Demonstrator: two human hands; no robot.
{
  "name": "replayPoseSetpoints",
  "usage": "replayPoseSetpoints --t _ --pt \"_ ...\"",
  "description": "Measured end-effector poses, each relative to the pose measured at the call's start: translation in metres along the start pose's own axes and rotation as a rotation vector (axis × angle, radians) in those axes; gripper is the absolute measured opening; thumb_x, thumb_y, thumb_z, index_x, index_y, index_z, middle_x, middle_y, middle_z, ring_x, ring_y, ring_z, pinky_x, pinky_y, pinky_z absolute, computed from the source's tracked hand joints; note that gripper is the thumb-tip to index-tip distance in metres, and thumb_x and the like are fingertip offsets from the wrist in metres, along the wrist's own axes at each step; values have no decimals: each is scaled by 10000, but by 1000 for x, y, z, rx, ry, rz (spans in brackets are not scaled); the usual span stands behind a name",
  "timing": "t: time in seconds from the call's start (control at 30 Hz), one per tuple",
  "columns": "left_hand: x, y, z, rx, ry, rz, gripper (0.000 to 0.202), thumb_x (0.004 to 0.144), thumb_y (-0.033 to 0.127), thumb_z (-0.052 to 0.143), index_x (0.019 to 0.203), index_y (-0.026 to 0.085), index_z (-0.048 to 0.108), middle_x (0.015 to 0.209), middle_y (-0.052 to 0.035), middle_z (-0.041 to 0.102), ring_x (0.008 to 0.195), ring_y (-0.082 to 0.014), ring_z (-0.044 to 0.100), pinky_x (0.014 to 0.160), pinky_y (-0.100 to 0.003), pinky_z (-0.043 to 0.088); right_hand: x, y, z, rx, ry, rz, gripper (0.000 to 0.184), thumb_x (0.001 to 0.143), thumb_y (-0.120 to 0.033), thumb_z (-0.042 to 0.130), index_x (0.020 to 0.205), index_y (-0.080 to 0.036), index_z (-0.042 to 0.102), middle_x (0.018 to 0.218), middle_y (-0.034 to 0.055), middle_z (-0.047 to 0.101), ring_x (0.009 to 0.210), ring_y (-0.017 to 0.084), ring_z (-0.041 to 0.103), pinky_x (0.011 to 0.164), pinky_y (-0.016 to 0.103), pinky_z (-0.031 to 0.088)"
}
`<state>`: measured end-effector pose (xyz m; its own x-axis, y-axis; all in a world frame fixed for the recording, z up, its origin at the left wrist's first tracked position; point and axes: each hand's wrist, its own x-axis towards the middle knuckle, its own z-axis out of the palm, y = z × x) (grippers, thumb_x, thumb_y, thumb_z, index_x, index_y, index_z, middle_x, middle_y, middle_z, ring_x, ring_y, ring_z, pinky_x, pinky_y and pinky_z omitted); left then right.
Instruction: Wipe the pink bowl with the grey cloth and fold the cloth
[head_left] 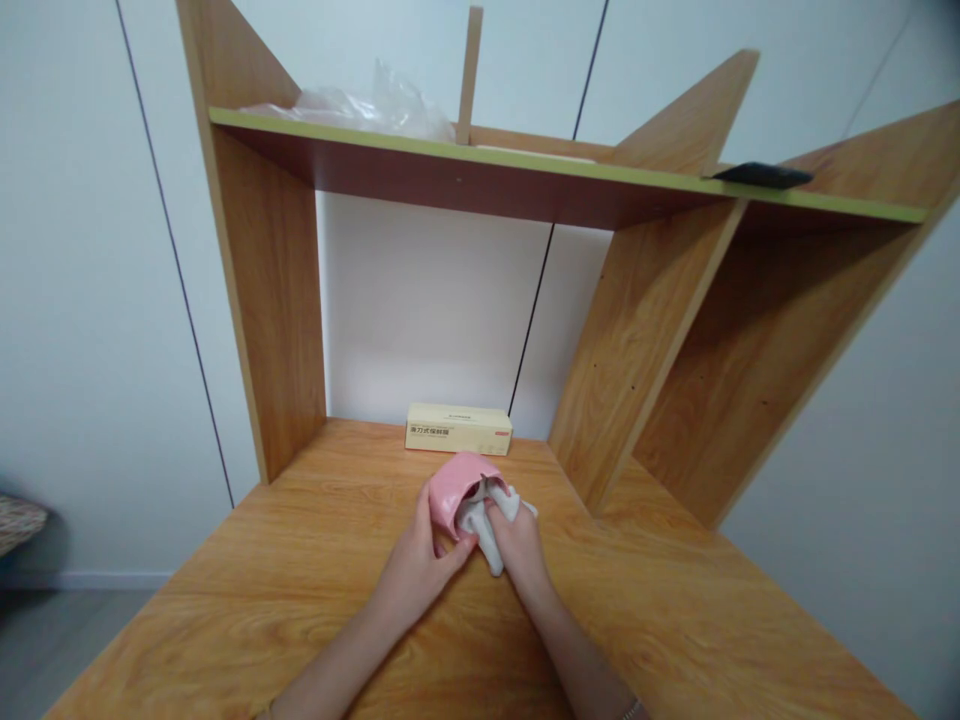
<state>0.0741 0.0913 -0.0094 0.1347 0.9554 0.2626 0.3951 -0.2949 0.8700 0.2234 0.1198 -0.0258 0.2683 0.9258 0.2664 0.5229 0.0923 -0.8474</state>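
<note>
A glossy pink hollow container (459,480) is tilted over the desk, its opening turned toward me and to the right. My left hand (429,560) is closed around its left side and lower rim. At the opening, my right hand (517,535) presses a crumpled white cloth or tissue (480,525) into the inside. The fingertips of that hand are hidden by the white material and the rim. Part of the white piece hangs down below the rim.
Behind the pink container, a cream box (459,430) with printed characters stands on the wooden desk (300,610). Upright panels and a shelf (465,170) rise at the back. On the shelf lie a clear plastic bag (367,108) and a dark flat object (763,176).
</note>
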Motion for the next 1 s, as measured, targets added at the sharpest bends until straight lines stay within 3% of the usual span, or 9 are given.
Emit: replayPoseSetpoints --t 0.1,0.17,0.33,0.5,0.6,0.73,0.83,1.0 --pt "2 -4 -1 -32 17 60 602 712 380 558 1197 146 289 999 -87 593 787 -181 590 696 -300 451 -1 -1 5 11 -47 -4 258 725 -287 423 851 -146 598 778 55 665 696 185 617 585 232 454" --pt "3 -4 -4 49 54 64 595 672 387 594 1146 148 327 996 -93 585 837 -208 582 704 -312 449 -2 -2 4 -27 -30 1 315 696 -282 484 965 -150 580 851 67 664 764 197 613 626 239 448" --pt "3 5 -11 249 26 8 565 641 384 603 1112 155 391 933 -93 607 819 -250 593 663 -321 443 -5 -10 -7 -399 83 -36 463 731 -287 498 1188 -222 462 931 74 650 836 217 601 667 266 416" --pt "1 11 -12 339 -17 43 658 610 444 616 1162 153 408 1070 -121 579 966 -283 550 766 -340 428 -8 -16 -13 -508 131 -154 496 759 -304 482 1242 -240 388 1038 76 614 905 229 580 698 281 401" --pt "0 12 -14 376 -12 99 616 656 383 575 1199 159 388 1134 -116 546 1030 -261 516 836 -334 402 -10 -12 -6 -469 29 -93 552 749 -346 494 1265 -225 338 1073 90 597 925 234 578 692 280 402" --pt "0 13 -17 485 -23 146 637 653 267 545 1249 168 342 1145 -114 531 1037 -260 506 866 -359 384 -12 -9 5 -436 -131 43 678 690 -414 553 1282 -198 302 937 89 646 833 240 613 633 269 403" --pt "2 15 -18 496 -33 145 648 633 287 559 1239 162 364 1131 -113 543 1003 -267 526 836 -354 404 -11 -12 3 -463 -35 10 566 735 -374 507 1259 -222 355 900 71 654 811 221 615 620 254 401" --pt "1 22 -20 398 -33 138 563 648 295 551 1185 171 436 1107 -85 578 973 -241 553 822 -310 410 -10 -21 -12 -574 169 -247 544 762 -340 483 1274 -204 360 985 86 627 873 217 585 697 270 400"
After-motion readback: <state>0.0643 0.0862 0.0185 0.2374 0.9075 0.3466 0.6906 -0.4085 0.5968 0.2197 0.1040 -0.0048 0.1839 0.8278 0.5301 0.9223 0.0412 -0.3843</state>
